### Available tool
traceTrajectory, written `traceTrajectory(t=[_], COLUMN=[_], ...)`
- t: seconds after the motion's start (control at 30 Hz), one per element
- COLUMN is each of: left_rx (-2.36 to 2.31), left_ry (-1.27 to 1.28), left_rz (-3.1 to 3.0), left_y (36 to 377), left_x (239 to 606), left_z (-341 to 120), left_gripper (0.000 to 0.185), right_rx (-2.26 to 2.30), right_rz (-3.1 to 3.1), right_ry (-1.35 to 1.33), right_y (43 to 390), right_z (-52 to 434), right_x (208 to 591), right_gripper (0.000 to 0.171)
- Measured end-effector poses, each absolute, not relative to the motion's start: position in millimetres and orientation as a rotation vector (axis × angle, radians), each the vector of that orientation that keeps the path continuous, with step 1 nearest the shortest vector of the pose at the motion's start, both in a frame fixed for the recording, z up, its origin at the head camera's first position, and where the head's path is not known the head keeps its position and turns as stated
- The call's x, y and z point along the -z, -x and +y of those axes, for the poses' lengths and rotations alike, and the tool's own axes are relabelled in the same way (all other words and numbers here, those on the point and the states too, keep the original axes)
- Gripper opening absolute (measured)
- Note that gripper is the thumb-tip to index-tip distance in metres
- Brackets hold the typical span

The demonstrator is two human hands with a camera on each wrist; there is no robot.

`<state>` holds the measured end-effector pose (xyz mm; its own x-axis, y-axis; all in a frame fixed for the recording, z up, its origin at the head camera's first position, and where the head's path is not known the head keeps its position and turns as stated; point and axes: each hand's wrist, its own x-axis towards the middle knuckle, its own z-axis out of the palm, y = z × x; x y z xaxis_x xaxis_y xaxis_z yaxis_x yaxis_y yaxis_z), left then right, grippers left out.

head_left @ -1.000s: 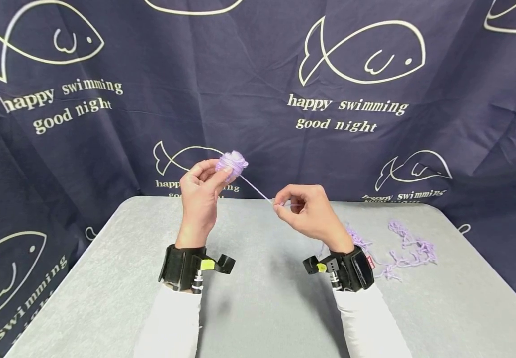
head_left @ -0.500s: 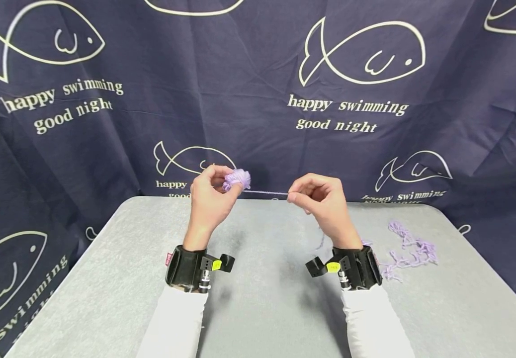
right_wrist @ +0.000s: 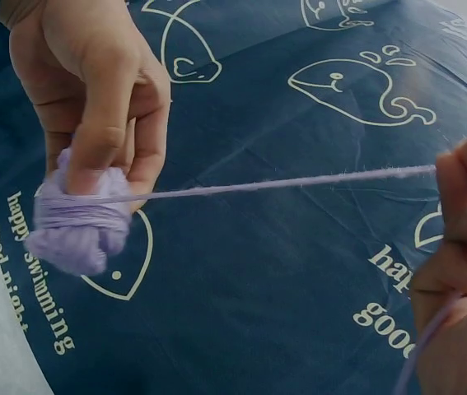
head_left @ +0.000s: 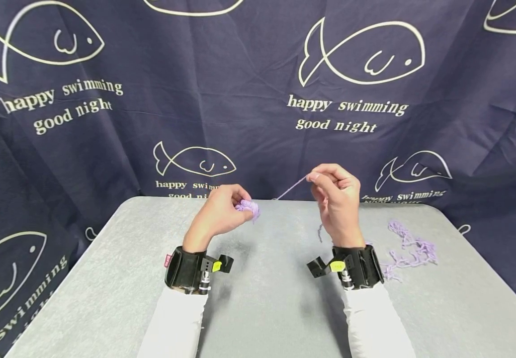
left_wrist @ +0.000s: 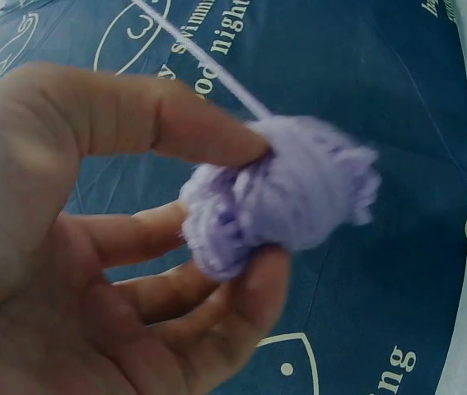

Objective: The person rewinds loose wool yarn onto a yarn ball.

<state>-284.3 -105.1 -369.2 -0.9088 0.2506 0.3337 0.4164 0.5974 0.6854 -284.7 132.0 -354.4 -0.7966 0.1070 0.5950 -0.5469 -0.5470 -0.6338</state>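
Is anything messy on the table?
Yes. A tangled heap of purple yarn lies loose on the table, right of the right hand, while the left hand holds a neat little yarn ball.

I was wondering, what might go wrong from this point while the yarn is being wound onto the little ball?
The left hand holds the small yarn ball only at its fingertips, so a tug from the taut strand might pull it free. The right hand pinches that strand; a loose grip could let it slacken. The loose yarn pile on the table may tangle.
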Motion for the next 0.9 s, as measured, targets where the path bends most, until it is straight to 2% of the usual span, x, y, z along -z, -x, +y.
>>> traceTrajectory(t=[0.3, 0.5, 0.9], left_rx=[1.254, 1.461, 1.871], left_ry=[0.861, 1.137, 1.557], left_rz=[-2.874, -2.877, -2.578], left_y=[281, 278, 276], left_x=[369, 369, 367], left_z=[-109, -112, -118], left_gripper=[0.016, 0.016, 0.019], right_rx=[-2.018, -1.658, -1.286], right_rz=[-1.214, -1.355, -1.523], right_ry=[-0.535, -0.478, -0.457], right_y=[290, 291, 296], right_z=[131, 131, 128], right_x=[358, 361, 369], right_gripper=[0.007, 0.012, 0.006])
